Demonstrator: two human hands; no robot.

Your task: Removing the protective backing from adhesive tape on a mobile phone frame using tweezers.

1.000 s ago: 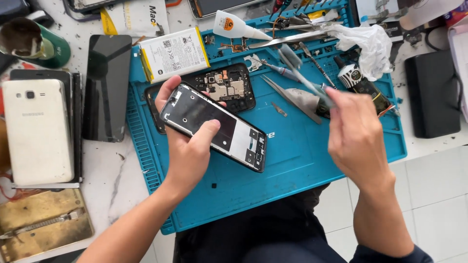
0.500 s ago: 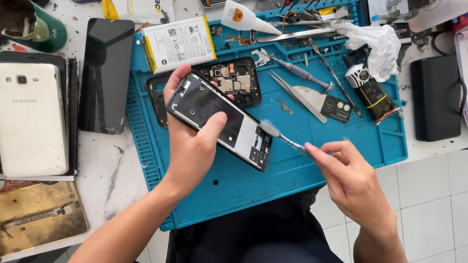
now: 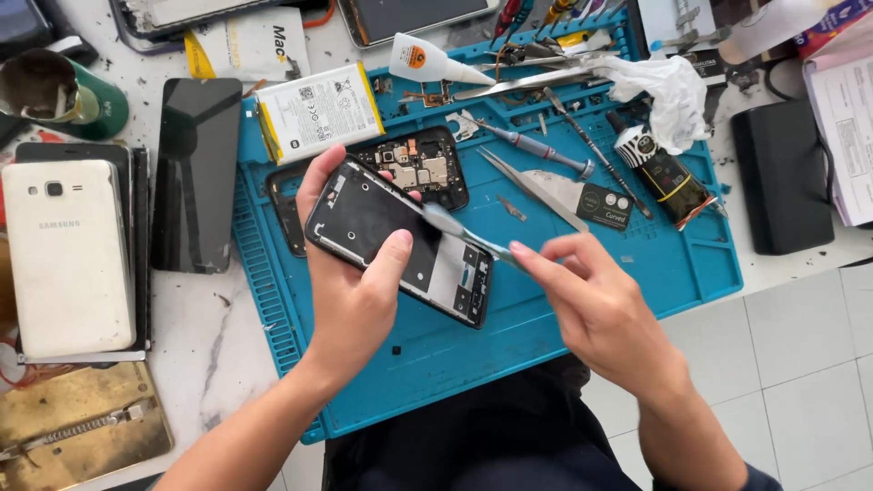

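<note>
White marble bench (image 3: 195, 318): blue work mat (image 3: 582, 300), white phone (image 3: 68, 255), black panel (image 3: 194, 173).

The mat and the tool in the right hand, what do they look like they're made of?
Mat: looks like soft silicone or rubber, matte blue, with moulded ridges and trays. Tool in the right hand: probably metal, going by its thin, shiny grey blade, though blur leaves it open.

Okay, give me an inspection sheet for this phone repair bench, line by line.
Surface: blue repair mat on a pale marble-look top.
Job's things: black phone frame held tilted above the mat; thin metal tool laid across it.
Clutter: battery, opened phone, tweezers, screwdriver, glue bottle, white phone.
Grippers: left hand grips the frame; right hand pinches the tool.
Cables: nothing seen.
Surroundings: white floor tiles.
</note>
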